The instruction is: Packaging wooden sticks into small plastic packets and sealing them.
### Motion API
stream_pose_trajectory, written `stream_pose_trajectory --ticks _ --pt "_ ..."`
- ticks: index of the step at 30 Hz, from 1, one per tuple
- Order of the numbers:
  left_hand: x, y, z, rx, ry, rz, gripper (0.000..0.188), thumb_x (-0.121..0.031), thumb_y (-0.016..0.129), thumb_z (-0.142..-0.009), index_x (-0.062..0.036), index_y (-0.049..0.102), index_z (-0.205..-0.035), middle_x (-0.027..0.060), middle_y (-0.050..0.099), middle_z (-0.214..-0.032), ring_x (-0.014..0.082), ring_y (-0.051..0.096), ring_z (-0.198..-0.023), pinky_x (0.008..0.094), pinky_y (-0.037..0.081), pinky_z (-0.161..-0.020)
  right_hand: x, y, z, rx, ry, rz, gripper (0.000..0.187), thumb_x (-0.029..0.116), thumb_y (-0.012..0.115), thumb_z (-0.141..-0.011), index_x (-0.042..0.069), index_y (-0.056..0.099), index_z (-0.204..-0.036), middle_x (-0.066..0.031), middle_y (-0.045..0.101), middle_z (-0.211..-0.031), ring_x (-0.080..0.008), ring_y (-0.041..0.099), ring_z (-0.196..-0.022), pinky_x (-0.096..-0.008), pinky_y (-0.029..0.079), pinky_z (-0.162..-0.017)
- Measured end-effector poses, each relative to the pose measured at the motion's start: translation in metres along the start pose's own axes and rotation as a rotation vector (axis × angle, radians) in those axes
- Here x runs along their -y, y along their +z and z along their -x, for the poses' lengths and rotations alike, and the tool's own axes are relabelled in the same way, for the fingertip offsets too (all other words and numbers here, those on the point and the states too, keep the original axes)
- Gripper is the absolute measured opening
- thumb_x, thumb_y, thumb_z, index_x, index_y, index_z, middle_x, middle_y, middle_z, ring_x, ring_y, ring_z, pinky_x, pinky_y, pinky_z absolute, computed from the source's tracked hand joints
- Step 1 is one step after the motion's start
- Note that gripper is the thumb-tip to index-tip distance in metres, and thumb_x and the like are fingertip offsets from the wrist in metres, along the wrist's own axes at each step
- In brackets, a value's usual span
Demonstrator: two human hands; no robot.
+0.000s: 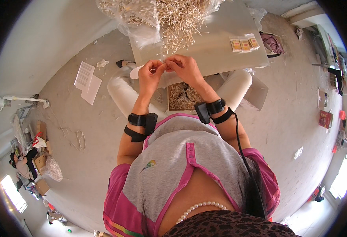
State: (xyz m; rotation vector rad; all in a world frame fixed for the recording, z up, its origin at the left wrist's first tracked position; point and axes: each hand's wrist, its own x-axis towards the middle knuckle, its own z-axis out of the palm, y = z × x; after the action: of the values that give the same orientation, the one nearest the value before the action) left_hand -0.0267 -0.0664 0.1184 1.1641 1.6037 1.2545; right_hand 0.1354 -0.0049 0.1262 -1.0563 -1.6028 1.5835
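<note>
My left hand and my right hand meet at the near edge of the table, thumbs and fingertips pinched together. What lies between the fingertips is too small to make out. A white rounded piece shows just left of my left hand. Beyond my hands a heap of thin sticks with pale tips, apparently cotton swabs, spills out of a clear plastic bag on the table. Below my hands, between my knees, sits an open box with more swabs inside, partly covered by my right forearm.
Three small yellow-and-white packets lie on the right of the table. Printed paper sheets are on the floor at left. A cardboard piece stands right of my knee. Other people sit farther off.
</note>
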Motion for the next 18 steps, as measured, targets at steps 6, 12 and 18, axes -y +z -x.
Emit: stream_pose_trajectory --ticks 6,12,18 --pt "0.0 -0.004 0.0 0.041 -0.056 0.044 0.009 -0.007 0.072 -0.095 -0.0005 0.07 -0.101 0.0019 0.072 -0.092 0.0078 0.064 -0.085 0.0234 0.052 -0.079 -0.006 0.002 -0.003 -0.01 -0.033 -0.065 0.018 0.009 0.065 -0.099 -0.007 0.071 -0.104 -0.0104 0.076 -0.088 -0.013 0.075 -0.082 -0.0263 0.059 -0.073" --pt "0.006 -0.008 -0.001 0.107 -0.131 0.283 0.01 -0.011 0.069 -0.097 -0.0026 0.069 -0.104 -0.0007 0.069 -0.094 0.0068 0.059 -0.083 0.0224 0.046 -0.077 -0.012 0.003 -0.003 -0.009 -0.055 -0.126 0.015 0.008 0.065 -0.099 -0.007 0.069 -0.1 -0.0097 0.076 -0.086 -0.0125 0.075 -0.082 -0.0261 0.059 -0.071" --pt "0.014 -0.005 0.0 0.095 -0.202 0.463 0.006 -0.009 0.069 -0.096 -0.0037 0.068 -0.099 -0.0024 0.065 -0.089 0.0069 0.055 -0.076 0.0225 0.044 -0.073 -0.003 0.007 0.0 -0.072 -0.155 0.243 0.011 0.008 0.067 -0.094 -0.002 0.069 -0.099 -0.0095 0.075 -0.082 -0.0139 0.073 -0.075 -0.0297 0.058 -0.069"
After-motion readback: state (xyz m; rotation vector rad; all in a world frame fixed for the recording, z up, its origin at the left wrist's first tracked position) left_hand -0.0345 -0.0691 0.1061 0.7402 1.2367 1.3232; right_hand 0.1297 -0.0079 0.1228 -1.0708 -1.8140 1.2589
